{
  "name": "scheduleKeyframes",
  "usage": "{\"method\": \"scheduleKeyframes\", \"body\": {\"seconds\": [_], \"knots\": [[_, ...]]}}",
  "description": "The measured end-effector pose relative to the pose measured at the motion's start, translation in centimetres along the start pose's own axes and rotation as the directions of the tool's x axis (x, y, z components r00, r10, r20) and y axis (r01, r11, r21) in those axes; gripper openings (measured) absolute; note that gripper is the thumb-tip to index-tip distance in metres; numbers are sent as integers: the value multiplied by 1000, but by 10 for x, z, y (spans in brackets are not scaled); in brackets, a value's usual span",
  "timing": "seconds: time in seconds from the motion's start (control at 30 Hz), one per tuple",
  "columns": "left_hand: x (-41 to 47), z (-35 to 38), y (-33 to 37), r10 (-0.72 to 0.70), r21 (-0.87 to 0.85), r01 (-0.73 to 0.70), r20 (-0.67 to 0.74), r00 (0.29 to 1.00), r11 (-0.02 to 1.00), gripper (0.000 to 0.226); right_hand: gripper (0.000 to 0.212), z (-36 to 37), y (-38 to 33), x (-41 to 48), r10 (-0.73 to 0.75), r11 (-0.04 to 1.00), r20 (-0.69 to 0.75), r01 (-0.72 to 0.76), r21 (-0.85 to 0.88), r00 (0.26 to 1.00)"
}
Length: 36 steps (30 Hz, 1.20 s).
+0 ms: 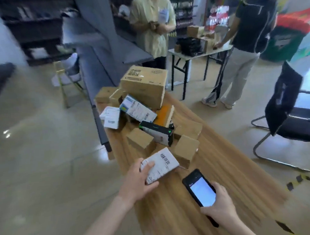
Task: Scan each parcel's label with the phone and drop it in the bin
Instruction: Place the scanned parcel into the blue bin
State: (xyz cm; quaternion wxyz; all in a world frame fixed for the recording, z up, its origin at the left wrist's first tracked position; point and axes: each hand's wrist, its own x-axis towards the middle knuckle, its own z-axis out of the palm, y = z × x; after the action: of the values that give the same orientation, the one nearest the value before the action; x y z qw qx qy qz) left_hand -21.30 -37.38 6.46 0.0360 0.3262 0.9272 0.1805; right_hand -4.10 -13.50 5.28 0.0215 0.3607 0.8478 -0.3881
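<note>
My left hand (pixel 138 179) grips a small parcel (pixel 162 163) with a white barcode label facing up, held just above the wooden table (pixel 182 214). To its right, my right hand (pixel 220 203) holds a black phone (pixel 199 187) with its screen lit and facing up. The phone sits a short way right of and below the parcel, not over the label. Farther up the table lies a pile of several parcels (pixel 143 116): small brown cartons, white labelled boxes, a black box and one large brown carton (pixel 145 85) on top. No bin is in view.
Two people (pixel 154 25) stand at a folding table (pixel 201 52) behind the pile. A black chair (pixel 290 113) stands to the right. Grey panels (pixel 101 69) lean along the table's left side. Open tiled floor lies to the left.
</note>
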Motion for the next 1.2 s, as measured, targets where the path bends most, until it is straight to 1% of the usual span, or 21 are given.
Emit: {"method": "scheduleKeyframes", "body": {"seconds": [0.07,0.1,0.17,0.23,0.3,0.37,0.43,0.5,0.6,0.7,0.77,0.83,0.9,0.97,1.0,1.1,1.13,1.2], "knots": [[-55,-4,-19,-173,-42,172,-48,984,984,69,94,20,-15,-8,-99,991,120,109,-83,988],[-86,-6,-27,-260,-64,256,-69,963,965,68,94,32,-23,-14,-146,978,181,169,-118,972],[-154,-9,-43,-421,-74,415,-104,901,907,69,94,60,-40,-33,-239,943,297,294,-157,925],[-222,-12,-57,-555,-66,552,-142,819,831,71,91,90,-58,-56,-314,896,405,409,-172,859],[-292,-17,-67,-692,-72,692,-180,699,718,72,91,121,-79,-85,-370,831,523,525,-183,768],[-364,-19,-71,-803,-97,808,-223,552,582,71,92,153,-98,-121,-416,757,629,633,-160,657],[-431,-17,-67,-872,-156,876,-270,407,457,70,92,182,-114,-163,-442,698,708,707,-115,552],[-498,-11,-58,-920,-226,917,-295,257,328,69,90,209,-126,-210,-435,658,775,749,-74,459],[-591,7,-35,-960,-313,939,-277,50,139,72,91,249,-131,-282,-405,576,859,817,-25,312],[-679,28,-6,-959,-381,923,-241,-148,-47,74,93,287,-124,-356,-353,474,918,881,6,183],[-735,43,15,-944,-429,892,-213,-250,-140,74,92,313,-112,-409,-298,404,949,914,30,101],[-786,60,35,-919,-505,831,-166,-358,-233,74,89,336,-96,-461,-237,341,971,938,64,20],[-830,79,54,-879,-535,773,-109,-464,-342,73,87,356,-76,-509,-184,306,982,946,106,-50],[-867,99,73,-836,-549,713,-48,-547,-436,73,86,375,-55,-551,-114,288,986,946,150,-122],[-882,110,83,-815,-554,685,-20,-579,-473,73,85,383,-44,-570,-76,290,986,943,161,-145],[-918,144,106,-767,-529,633,54,-639,-565,75,73,410,-9,-615,18,275,983,946,169,-181],[-927,156,112,-752,-526,614,78,-654,-589,75,75,419,3,-627,48,267,980,948,176,-195],[-942,179,119,-720,-523,573,119,-684,-631,74,86,436,27,-647,108,234,969,953,191,-220]]}}
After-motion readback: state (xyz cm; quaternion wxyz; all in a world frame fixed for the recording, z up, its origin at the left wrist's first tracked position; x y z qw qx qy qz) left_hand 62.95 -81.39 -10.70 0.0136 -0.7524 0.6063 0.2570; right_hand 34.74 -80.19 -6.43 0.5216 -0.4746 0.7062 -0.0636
